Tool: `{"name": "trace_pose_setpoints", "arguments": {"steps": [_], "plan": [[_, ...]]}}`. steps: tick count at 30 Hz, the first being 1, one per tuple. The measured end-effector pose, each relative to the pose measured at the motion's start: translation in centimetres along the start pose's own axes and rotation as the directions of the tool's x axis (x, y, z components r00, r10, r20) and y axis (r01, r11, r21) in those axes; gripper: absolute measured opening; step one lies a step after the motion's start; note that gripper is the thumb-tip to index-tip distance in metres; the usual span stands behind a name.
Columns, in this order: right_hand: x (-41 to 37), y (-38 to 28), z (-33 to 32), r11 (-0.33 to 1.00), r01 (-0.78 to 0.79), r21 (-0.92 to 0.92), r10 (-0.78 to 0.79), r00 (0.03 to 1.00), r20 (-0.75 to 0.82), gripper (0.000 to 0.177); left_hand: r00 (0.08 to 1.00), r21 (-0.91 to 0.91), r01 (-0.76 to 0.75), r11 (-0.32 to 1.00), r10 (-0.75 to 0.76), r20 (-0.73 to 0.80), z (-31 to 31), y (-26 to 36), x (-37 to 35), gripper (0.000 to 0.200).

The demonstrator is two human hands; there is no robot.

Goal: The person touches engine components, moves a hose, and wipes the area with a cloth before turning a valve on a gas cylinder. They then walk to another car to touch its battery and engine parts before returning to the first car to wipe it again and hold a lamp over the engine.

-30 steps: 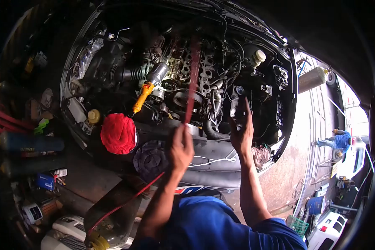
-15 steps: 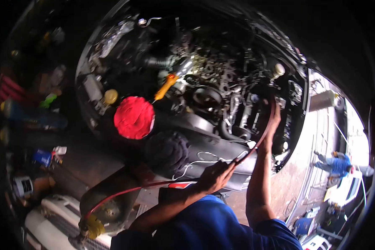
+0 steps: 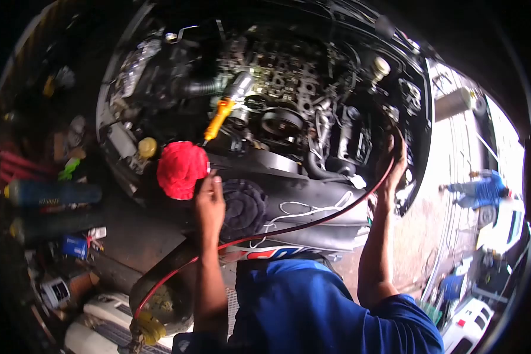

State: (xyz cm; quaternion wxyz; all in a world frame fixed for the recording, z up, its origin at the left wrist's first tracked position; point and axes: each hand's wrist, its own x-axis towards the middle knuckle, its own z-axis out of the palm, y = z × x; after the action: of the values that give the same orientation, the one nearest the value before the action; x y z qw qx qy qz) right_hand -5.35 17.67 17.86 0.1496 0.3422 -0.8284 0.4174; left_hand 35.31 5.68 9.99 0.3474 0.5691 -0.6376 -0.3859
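In my right hand point(image 3: 395, 159), over the right side of the engine bay, is the end of a red hose point(image 3: 312, 223). The hose runs down and left, passing over my left forearm area to a yellow fitting point(image 3: 150, 330). My left hand point(image 3: 211, 197) is beside a bundled red cloth point(image 3: 183, 170), its fingertips near the cloth's right edge; whether it grips anything is unclear. A dark coiled cloth point(image 3: 242, 207) lies just right of that hand. An orange-handled tool point(image 3: 219, 118) rests on the engine point(image 3: 283, 82), above the red cloth.
A white cord point(image 3: 304, 209) lies across the dark cover point(image 3: 283, 192) at the front edge of the bay. Gas cylinders point(image 3: 56, 193) and a blue box point(image 3: 75, 246) are at the left. Another person in blue point(image 3: 484, 190) is at the far right.
My left hand has let go of the hose and moved left to the red cloth. My right hand still has the hose. The view has shifted slightly.
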Motion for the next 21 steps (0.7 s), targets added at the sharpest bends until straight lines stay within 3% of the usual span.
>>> {"name": "trace_pose_setpoints", "arguments": {"steps": [1,3,4,5,7,8,9,11,13,15,17,18,19,20,21], "plan": [[-0.5,0.4,-0.9,0.997,0.014,-0.077,-0.015,1.0,-0.01,0.03,0.991,-0.047,0.093,0.995,-0.088,0.099,-0.7,0.1,0.3,0.036],[-1.7,1.4,-2.7,0.992,-0.081,-0.098,0.074,0.995,-0.067,0.032,0.931,0.073,0.167,0.983,-0.181,0.318,-0.8,1.3,-0.9,0.036],[-1.9,1.9,-3.6,0.993,-0.079,-0.084,0.073,0.995,-0.071,0.035,0.928,0.154,0.073,0.985,-0.124,0.351,0.4,-0.3,-1.9,0.036],[-2.7,2.0,-4.7,0.994,-0.103,-0.024,0.101,0.992,-0.074,0.038,0.916,0.324,-0.123,0.938,-0.018,0.4,1.1,-2.0,-2.9,0.045],[-3.6,4.0,-6.3,0.963,-0.268,-0.024,0.266,0.961,-0.07,0.041,0.93,0.576,-0.293,0.763,0.087,0.358,3.3,-2.6,-5.9,0.067],[-4.1,5.5,-6.9,0.988,-0.13,-0.084,0.12,0.986,-0.117,0.042,0.914,0.667,-0.303,0.681,0.008,0.407,4.0,-2.4,-6.5,0.084],[-4.6,6.9,-7.8,0.986,-0.142,-0.091,0.132,0.986,-0.1,0.039,0.928,0.694,-0.294,0.657,0.022,0.372,4.8,-2.0,-7.1,0.078],[-5.6,7.9,-9.2,0.99,0.04,-0.133,-0.057,0.991,-0.12,0.034,0.94,0.722,-0.271,0.636,0.011,0.342,5.3,-0.8,-7.4,0.074],[-6.9,9.4,-10.9,0.997,-0.033,0.073,0.041,0.993,-0.107,0.042,0.936,0.691,-0.312,0.652,0.087,0.341,5.5,-0.9,-7.7,0.06],[-7.8,8.8,-12.3,0.991,-0.085,-0.103,0.074,0.991,-0.109,0.047,0.934,0.702,-0.329,0.631,0.105,0.343,5.6,-0.6,-7.8,0.049],[-9.0,11.0,-11.1,0.963,-0.209,0.17,0.235,0.96,-0.15,0.045,0.928,0.699,-0.364,0.615,0.181,0.325,5.8,-2.0,-7.4,0.042],[-9.1,11.2,-11.1,0.991,-0.118,0.059,0.127,0.973,-0.191,0.041,0.922,0.679,-0.382,0.627,0.212,0.324,5.5,-1.9,-7.1,0.039],[-9.7,11.9,-11.1,0.973,-0.223,0.067,0.23,0.963,-0.14,0.041,0.927,0.539,-0.356,0.763,0.218,0.304,5.3,-4.4,-5.9,0.04],[-9.3,11.2,-11.7,0.997,-0.071,-0.015,0.066,0.974,-0.215,0.042,0.943,0.464,-0.321,0.826,0.236,0.233,4.7,-5.3,-5.5,0.039],[-9.4,11.3,-11.9,0.996,-0.069,-0.051,0.058,0.978,-0.2,0.042,0.961,0.399,-0.277,0.874,0.251,0.118,4.2,-5.3,-5.3,0.039]]}}
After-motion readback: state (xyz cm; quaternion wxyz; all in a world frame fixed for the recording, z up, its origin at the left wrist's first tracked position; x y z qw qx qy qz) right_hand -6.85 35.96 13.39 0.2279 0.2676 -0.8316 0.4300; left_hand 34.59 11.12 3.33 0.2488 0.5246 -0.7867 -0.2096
